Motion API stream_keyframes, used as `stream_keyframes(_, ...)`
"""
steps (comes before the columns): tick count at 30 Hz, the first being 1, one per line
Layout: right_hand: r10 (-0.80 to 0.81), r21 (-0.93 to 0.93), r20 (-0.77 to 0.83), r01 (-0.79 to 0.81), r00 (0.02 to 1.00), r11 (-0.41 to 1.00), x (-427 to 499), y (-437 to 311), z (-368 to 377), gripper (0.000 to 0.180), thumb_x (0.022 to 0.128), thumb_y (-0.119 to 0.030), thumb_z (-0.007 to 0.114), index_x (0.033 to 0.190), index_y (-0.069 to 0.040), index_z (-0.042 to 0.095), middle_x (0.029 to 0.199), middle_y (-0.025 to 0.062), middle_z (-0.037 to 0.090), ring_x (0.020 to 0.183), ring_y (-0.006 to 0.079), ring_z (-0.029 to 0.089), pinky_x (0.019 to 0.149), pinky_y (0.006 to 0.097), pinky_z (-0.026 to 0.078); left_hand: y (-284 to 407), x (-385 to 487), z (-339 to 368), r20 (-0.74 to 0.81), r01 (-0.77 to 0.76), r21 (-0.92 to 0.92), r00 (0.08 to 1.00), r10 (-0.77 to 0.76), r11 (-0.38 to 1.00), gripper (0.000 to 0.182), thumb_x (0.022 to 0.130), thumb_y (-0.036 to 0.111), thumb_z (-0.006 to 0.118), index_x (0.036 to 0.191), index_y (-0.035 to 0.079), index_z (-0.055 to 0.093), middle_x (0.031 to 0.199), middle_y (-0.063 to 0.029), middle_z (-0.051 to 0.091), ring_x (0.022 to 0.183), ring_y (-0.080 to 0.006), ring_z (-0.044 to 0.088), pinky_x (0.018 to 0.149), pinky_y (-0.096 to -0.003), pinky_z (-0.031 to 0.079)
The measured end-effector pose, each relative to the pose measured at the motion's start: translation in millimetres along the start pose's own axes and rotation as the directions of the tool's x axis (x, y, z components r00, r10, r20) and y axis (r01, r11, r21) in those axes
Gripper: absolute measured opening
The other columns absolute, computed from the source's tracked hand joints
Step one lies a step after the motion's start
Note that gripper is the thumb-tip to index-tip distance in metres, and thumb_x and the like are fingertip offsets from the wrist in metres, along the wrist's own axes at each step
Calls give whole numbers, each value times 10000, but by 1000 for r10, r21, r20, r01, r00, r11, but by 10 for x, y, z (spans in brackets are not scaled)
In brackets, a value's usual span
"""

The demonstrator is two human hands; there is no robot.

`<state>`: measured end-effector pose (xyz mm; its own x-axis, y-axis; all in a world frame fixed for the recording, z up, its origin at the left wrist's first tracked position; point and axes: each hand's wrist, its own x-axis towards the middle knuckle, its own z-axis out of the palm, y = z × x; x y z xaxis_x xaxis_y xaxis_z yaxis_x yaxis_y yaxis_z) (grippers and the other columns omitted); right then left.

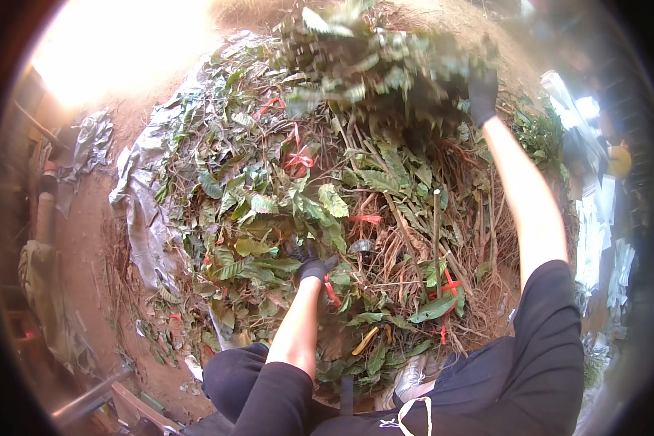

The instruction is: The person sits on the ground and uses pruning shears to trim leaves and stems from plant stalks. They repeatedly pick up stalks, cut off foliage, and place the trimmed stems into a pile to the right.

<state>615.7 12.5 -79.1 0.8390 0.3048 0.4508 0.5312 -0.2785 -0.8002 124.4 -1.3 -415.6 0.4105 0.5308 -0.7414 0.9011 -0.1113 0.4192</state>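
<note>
My right hand [483, 90], in a dark glove, is at the right end of a thick bunch of leafy plants [370, 71]. The bunch is blurred and raised over the far part of a large plant heap [261, 201]; its shadowed underside hides what lies below. My fingers are blurred too, but appear closed on its edge. Nearer to me, my gloved left hand [312, 264] rests among the leaves with thumb and fingers spread, its fingertips partly covered. Red ties [298, 161] mark several bundles. Bare roots and stems [468, 218] show on the heap's right side.
A silvery sheet [141, 201] edges the heap on the left, over reddish soil [84, 234]. Two cut sticks [436, 234] stand up near the middle. A small dark rounded object [361, 246] lies close by. White strips [588, 245] are at the right. My shoe [411, 379] touches the near edge.
</note>
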Motion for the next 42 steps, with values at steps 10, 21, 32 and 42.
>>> stream_keyframes(10, -290, 137, 912, 451, 291, 882, -2005, -1995, 2360, 683, 845, -476, 691, 1290, 25, 560, 1102, 200, 677, 1032, 319, 649, 892, 430, 517, 113, -133, -132, -41, 13, 88, 999, -9, 996, 1235, 726, 738, 675, 1591, 229, -45, 1631, -174, -183, 1462, -384, 125, 1108, -484, 334)
stream_keyframes(21, -168, 197, 980, 486, -103, 852, -3427, -2178, 1606, 519, 859, -405, 650, 1316, -165, 605, 1165, 153, 687, 1114, 363, 633, 947, 463, 494, 10, 287, 45, -13, -16, 138, 1000, 18, 990, 1299, 698, 837, 612, 1587, 206, -93, 1609, -236, -212, 1507, -389, -139, 1194, -487, 206)
stream_keyframes(32, 289, -360, 409, -137, 866, 923, -3200, -709, -2237, 286, 950, -340, 604, 1151, -137, 630, 958, 72, 719, 850, 179, 693, 760, 333, 541, 41, 73, -85, -127, 6, 330, 991, 39, 944, 1246, 716, 845, 569, 1597, 202, -33, 1633, -193, -167, 1506, -388, -153, 1192, -554, 138)
stream_keyframes(42, 339, -730, 311, -5, 888, 683, -4661, 87, -3206, 201, 901, -281, 628, 1079, -188, 632, 1015, 80, 642, 928, 294, 641, 791, 412, 523, 319, -411, -227, -401, 70, 234, 915, 31, 970, 819, 873, 672, 559, 1550, 296, 294, 1660, -116, 85, 1516, -357, 101, 1177, -571, 194)
